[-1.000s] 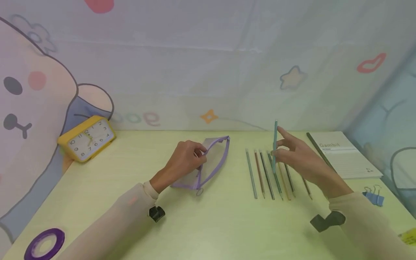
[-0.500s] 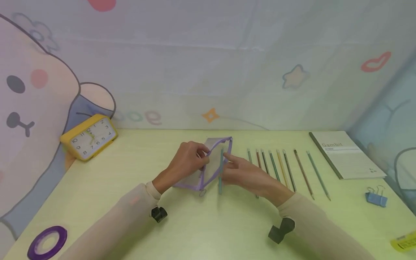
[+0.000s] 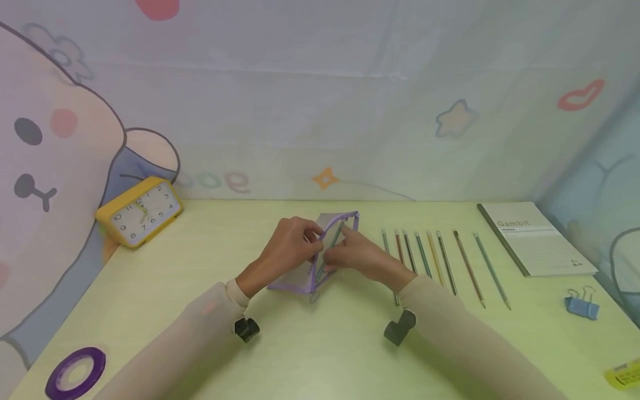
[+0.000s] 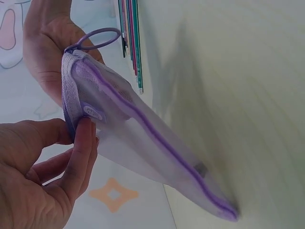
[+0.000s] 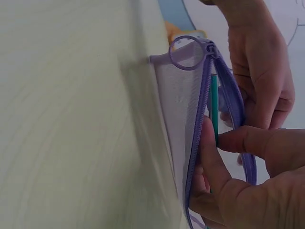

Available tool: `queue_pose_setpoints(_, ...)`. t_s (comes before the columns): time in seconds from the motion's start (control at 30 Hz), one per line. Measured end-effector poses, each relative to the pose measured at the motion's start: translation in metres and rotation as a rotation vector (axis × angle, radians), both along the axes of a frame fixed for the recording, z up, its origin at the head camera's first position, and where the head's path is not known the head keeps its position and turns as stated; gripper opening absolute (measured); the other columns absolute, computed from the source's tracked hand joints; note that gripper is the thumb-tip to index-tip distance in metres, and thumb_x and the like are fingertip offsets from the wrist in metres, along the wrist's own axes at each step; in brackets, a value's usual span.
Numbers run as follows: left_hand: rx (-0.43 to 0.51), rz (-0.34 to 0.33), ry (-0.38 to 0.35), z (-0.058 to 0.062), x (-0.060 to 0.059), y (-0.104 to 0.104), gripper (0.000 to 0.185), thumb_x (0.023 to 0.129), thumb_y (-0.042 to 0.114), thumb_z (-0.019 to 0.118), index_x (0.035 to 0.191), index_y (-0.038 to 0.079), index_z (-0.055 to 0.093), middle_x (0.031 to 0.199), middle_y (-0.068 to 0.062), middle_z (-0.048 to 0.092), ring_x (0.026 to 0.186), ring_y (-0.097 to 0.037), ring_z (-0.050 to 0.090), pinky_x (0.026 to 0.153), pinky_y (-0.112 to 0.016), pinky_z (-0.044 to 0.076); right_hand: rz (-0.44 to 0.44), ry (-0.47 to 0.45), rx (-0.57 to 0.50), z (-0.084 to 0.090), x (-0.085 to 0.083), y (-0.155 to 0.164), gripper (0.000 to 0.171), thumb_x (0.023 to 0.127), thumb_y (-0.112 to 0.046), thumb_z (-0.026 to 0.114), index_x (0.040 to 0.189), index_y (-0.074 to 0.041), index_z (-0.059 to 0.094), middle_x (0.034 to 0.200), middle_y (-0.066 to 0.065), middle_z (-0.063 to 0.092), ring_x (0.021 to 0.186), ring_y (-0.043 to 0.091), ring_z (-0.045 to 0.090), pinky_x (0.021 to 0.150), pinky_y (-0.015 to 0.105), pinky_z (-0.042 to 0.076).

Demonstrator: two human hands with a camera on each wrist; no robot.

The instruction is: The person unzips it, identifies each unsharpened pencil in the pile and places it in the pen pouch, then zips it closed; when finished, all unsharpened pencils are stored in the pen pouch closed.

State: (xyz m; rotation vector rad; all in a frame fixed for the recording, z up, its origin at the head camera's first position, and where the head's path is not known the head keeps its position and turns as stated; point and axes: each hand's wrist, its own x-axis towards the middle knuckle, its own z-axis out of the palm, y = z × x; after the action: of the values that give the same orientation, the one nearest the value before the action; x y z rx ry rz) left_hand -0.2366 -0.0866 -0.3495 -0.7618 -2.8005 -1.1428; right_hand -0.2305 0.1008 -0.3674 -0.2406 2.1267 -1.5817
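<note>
Clearly, the right wrist view gives what the head view only hints at: purple zipper teeth along one lip of the pouch (image 5: pixel 178 95), and a slim green pencil (image 5: pixel 214 105) lying lengthwise between both lips of its gaping mouth. The left wrist view alone shows an oval label (image 4: pixel 93 112) on the sheer mesh, near the ring pull (image 4: pixel 97 31). Bent at the wrist, the left hand (image 3: pixel 290 244) pinches one lip between thumb and forefinger. The right hand (image 3: pixel 367 258), reaching across, pinches the pencil with thumb and fingertips. The pouch sits near the middle of the table's (image 3: pixel 320 355) far edge, tilted, with soft walls and purple piping.
</note>
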Motion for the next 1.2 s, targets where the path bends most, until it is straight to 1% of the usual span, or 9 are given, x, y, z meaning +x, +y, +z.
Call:
queue_pose_setpoints(0.13,0.003,0.003,0.007,0.001,0.000,0.000,0.028,0.084,0.004,0.062,0.107,-0.003,0.076,0.079,-0.012,0.077,0.051,-0.008,0.068,0.047,-0.019,0.042,-0.002,0.031,0.019,-0.002,0.000,-0.005,0.097,0.086,-0.007,0.064,0.159,0.006,0.001,0.093,0.015,0.076,0.079,0.018,0.072,0.080,0.030,0.057)
queue_pose_setpoints(0.2,0.001,0.003,0.009,0.001,0.000,-0.001,0.028,0.084,0.004,0.062,0.107,-0.003,0.076,0.079,-0.011,0.077,0.051,-0.008,0.067,0.047,-0.019,0.042,-0.017,0.028,0.039,-0.002,0.001,-0.007,0.103,0.085,-0.008,0.064,0.159,0.005,-0.006,0.089,0.014,0.076,0.078,0.019,0.073,0.080,0.029,0.056)
queue_pose_setpoints(0.43,-0.006,0.003,0.009,0.002,0.001,0.000,0.026,0.085,0.004,0.063,0.107,-0.002,0.077,0.080,-0.012,0.077,0.052,-0.009,0.069,0.048,-0.019,0.042,-0.048,0.027,0.126,0.002,0.007,-0.006,0.104,0.091,-0.016,0.066,0.160,0.000,-0.009,0.103,0.018,0.073,0.086,0.020,0.075,0.099,0.040,0.053)
queue_pose_setpoints(0.53,-0.002,0.012,-0.004,0.002,0.001,0.000,0.026,0.086,0.004,0.063,0.107,-0.001,0.077,0.081,-0.012,0.077,0.053,-0.012,0.070,0.048,-0.019,0.043,-0.056,0.074,0.196,0.010,0.011,0.002,0.099,0.093,-0.021,0.067,0.162,-0.004,-0.002,0.110,0.016,0.070,0.088,0.018,0.075,0.103,0.045,0.049)
queue_pose_setpoints(0.7,0.016,0.030,-0.024,0.002,0.000,-0.002,0.026,0.086,0.005,0.062,0.107,0.000,0.077,0.082,-0.011,0.077,0.053,-0.011,0.070,0.050,-0.021,0.045,-0.038,0.234,0.338,0.032,0.019,0.035,0.076,0.098,-0.027,0.063,0.160,-0.006,0.025,0.117,0.013,0.064,0.098,0.028,0.074,0.094,0.044,0.055)
queue_pose_setpoints(0.83,0.015,0.018,-0.031,0.002,0.000,-0.003,0.028,0.086,0.006,0.061,0.109,0.000,0.076,0.083,-0.012,0.077,0.056,-0.016,0.072,0.051,-0.021,0.045,-0.027,0.408,0.514,0.046,0.026,0.074,0.054,0.100,-0.023,0.059,0.149,-0.002,0.048,0.120,0.018,0.067,0.109,0.034,0.069,0.084,0.041,0.058)
queue_pose_setpoints(0.93,0.019,0.025,-0.026,0.002,0.001,-0.005,0.027,0.086,0.005,0.061,0.109,0.000,0.076,0.083,-0.012,0.077,0.057,-0.017,0.072,0.051,-0.022,0.046,-0.021,0.517,0.664,0.050,0.027,0.102,0.041,0.101,-0.018,0.057,0.136,0.002,0.060,0.119,0.023,0.069,0.107,0.036,0.068,0.082,0.044,0.057)
queue_pose_setpoints(1.07,0.027,0.030,-0.032,0.001,0.000,-0.005,0.027,0.086,0.005,0.061,0.108,0.000,0.076,0.082,-0.011,0.077,0.055,-0.013,0.071,0.052,-0.023,0.047,-0.025,0.542,0.803,0.046,0.026,0.132,0.034,0.099,-0.010,0.056,0.126,0.011,0.064,0.113,0.029,0.069,0.097,0.039,0.070,0.079,0.049,0.057)
queue_pose_setpoints(1.2,0.023,0.017,-0.036,-0.001,-0.001,-0.002,0.028,0.086,0.006,0.061,0.108,0.000,0.077,0.082,-0.011,0.077,0.054,-0.011,0.070,0.051,-0.022,0.046,-0.027,0.533,0.875,0.032,0.026,0.151,0.032,0.096,-0.003,0.059,0.120,0.017,0.064,0.114,0.035,0.068,0.099,0.046,0.069,0.082,0.052,0.058)
